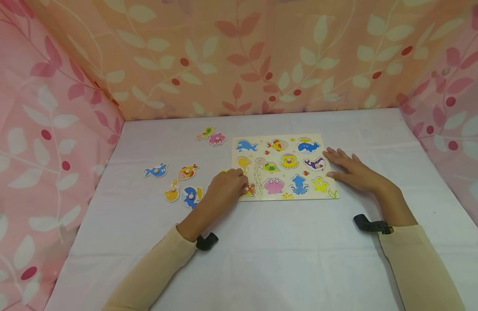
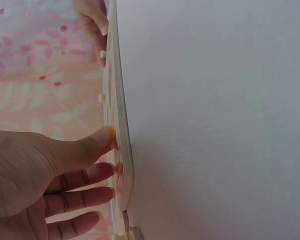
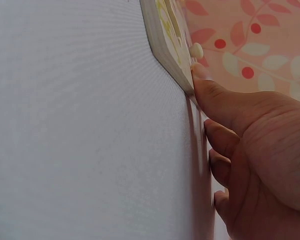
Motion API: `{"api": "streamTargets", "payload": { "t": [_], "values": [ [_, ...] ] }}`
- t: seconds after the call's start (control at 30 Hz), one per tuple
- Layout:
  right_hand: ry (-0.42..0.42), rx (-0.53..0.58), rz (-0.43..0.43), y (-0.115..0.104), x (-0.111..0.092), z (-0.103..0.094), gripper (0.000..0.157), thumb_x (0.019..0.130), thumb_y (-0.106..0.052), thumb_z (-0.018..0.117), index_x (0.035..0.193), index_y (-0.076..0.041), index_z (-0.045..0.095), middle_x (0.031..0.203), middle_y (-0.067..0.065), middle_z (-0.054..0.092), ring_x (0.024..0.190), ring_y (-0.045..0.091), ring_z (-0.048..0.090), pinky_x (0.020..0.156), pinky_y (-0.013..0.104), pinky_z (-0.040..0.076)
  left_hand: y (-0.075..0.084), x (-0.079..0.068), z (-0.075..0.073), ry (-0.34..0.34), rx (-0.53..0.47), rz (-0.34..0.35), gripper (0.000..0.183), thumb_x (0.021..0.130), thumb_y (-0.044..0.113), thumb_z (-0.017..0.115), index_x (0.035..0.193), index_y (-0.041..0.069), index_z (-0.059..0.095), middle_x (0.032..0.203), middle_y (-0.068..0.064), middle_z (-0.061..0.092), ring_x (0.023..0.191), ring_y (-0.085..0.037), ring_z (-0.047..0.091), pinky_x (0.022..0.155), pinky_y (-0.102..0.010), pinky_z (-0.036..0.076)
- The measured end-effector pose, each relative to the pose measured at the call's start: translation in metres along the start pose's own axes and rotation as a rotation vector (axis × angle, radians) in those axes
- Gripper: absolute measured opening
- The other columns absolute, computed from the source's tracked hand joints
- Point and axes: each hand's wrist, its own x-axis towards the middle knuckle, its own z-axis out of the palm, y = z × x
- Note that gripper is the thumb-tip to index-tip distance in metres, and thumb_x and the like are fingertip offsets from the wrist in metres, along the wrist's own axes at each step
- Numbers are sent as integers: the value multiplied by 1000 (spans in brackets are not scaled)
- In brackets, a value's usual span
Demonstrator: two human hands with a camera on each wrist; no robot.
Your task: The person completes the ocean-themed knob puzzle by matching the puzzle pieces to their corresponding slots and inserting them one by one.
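Your left hand (image 1: pixel 229 185) is at the near left corner of the cream, rectangular, wood-like puzzle board (image 1: pixel 308 195), its thumb and fingertips close about the orange crab-shaped piece (image 1: pixel 251 190); you cannot tell whether they pinch it. Your right hand (image 1: pixel 355 172) lies at the board's right edge, fingers spread, thumb touching the rim. The board sits right of centre on the white cloth-covered table (image 1: pixel 293 255). A yellow octopus-shaped piece (image 1: pixel 289 161) and a purple whale-shaped piece (image 1: pixel 314 163), each with a small knob, lie in it. Left of its far corner, a green turtle piece (image 1: pixel 206 133) lies beside a pink shell piece (image 1: pixel 217 138). Farther left are a blue fish piece (image 1: pixel 157 170), a red-and-yellow fish piece (image 1: pixel 188 172), a yellow animal piece (image 1: pixel 172 193) and a blue whale piece (image 1: pixel 190 196).
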Motion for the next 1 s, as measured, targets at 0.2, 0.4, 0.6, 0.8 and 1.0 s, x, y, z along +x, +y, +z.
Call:
{"api": "streamTargets", "payload": {
  "t": [0.2,0.4,0.6,0.8,1.0],
  "values": [
    [5,-1,-8,1,1,-1,81,98,-49,62,163,-26,20,170,8,6,155,34,-9,118,56,-16,-1,0,-1,5,-93,-39,18,87,29,81,102,20,80,95,5,67,91,-12,60,81,-29,51],
    [6,0,2,1,0,0,81,98,-51,62,163,-27,20,170,7,6,155,33,-9,118,55,-15,0,1,-2,3,-55,-6,21,88,29,81,105,18,80,96,3,67,91,-14,60,81,-29,51],
    [-2,11,4,-2,-1,1,82,98,-50,62,163,-26,20,170,8,5,155,33,-10,118,56,-16,-4,-4,-10,-43,-69,7,23,91,31,78,112,22,80,103,4,71,98,-14,60,84,-30,50],
    [2,1,9,-2,-1,0,81,98,-50,61,163,-27,19,170,7,5,155,33,-9,119,55,-15,-18,-2,-28,-105,-99,-38,27,90,31,79,116,23,78,110,3,70,103,-17,61,89,-35,50],
    [-3,3,7,-1,0,1,82,97,-51,61,163,-28,19,170,7,5,155,32,-10,118,55,-16,-48,-6,-43,-164,-126,-78,29,90,30,79,118,22,77,111,1,69,106,-20,62,92,-42,52]
  ]
}}
